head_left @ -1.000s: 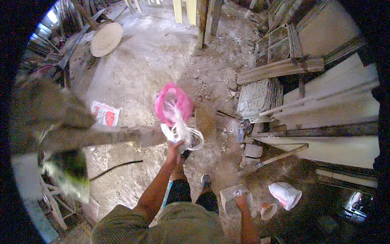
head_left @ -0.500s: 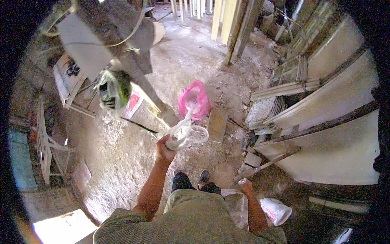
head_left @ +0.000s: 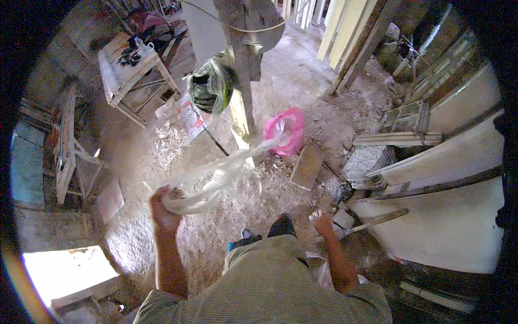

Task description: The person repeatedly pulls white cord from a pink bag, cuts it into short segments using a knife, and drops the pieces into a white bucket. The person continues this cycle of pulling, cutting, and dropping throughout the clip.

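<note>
My left hand (head_left: 165, 208) is closed round one end of a long, pale bundle of strands (head_left: 218, 181), which looks like loose fibre. From there the strands stretch to the right and run into the mouth of a pink plastic bag (head_left: 294, 141) on the ground. More of the whitish material shows inside that bag. Lower right, my right hand (head_left: 322, 223) has its fingers curled in, with something whitish at the fingertips too small to name. It hovers near a wooden handle (head_left: 380, 217) and a grey block (head_left: 343, 218), apart from the strands.
A wooden post (head_left: 241, 105) rises ahead, with a clear plastic bag of dark contents (head_left: 210, 89) hanging beside it. A flat board (head_left: 306, 167) lies by the pink bag. Large pale panels (head_left: 437, 227) lean at the right. A wooden table (head_left: 129, 75) stands far left.
My left hand has swung left with the strands, drawing them out into a longer span from the pink bag. My right hand has risen slightly; the whole view has shifted.
</note>
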Available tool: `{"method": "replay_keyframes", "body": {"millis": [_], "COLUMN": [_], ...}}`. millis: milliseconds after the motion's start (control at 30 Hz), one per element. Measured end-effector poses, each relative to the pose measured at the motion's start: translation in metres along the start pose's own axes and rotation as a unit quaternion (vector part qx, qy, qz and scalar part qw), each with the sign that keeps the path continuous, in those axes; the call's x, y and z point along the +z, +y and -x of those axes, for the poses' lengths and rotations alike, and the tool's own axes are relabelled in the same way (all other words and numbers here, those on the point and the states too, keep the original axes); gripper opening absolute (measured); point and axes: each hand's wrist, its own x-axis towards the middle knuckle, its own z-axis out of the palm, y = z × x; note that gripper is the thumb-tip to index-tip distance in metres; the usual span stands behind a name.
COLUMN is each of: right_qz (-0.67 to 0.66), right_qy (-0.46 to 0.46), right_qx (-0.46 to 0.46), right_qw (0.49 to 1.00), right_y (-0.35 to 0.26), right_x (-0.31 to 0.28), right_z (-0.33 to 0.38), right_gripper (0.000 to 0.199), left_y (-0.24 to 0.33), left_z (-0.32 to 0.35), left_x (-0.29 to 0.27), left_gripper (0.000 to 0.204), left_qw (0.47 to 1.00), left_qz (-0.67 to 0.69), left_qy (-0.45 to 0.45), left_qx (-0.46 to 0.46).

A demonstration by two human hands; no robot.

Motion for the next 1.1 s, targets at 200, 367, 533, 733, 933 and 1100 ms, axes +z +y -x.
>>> {"method": "replay_keyframes", "body": {"millis": [200,367,533,733,933,1100], "right_qz": [-0.241,-0.252,-0.367,-0.302,-0.381,-0.224], "right_qy": [0.04,0.167,0.165,-0.022,-0.132,-0.297], "right_qx": [0.081,-0.003,-0.274,-0.339,-0.294,-0.336], "right_qw": [0.966,0.953,0.873,0.89,0.866,0.865], "right_y": [-0.003,-0.033,-0.096,-0.22,-0.255,-0.25], "right_x": [0.005,-0.053,-0.125,-0.114,-0.098,-0.112], "right_z": [-0.115,-0.229,-0.31,-0.358,-0.368,-0.356], "right_gripper": [0.031,0.049,0.064,0.066,0.07,0.07], "left_y": [0.115,0.197,0.258,0.303,0.325,0.324], "left_z": [0.043,0.109,0.202,0.317,0.407,0.428], "left_x": [-0.031,-0.046,-0.021,0.0,-0.069,-0.139], "left_gripper": [0.024,0.022,0.021,0.018,0.038,0.051], "left_qw": [0.98,0.9,0.859,0.931,0.757,0.626], "left_qz": [0.015,-0.268,-0.193,-0.203,-0.274,-0.326], "left_qy": [0.112,0.099,0.243,0.016,0.367,0.521], "left_qx": [0.164,0.329,0.408,0.304,0.466,0.481]}}
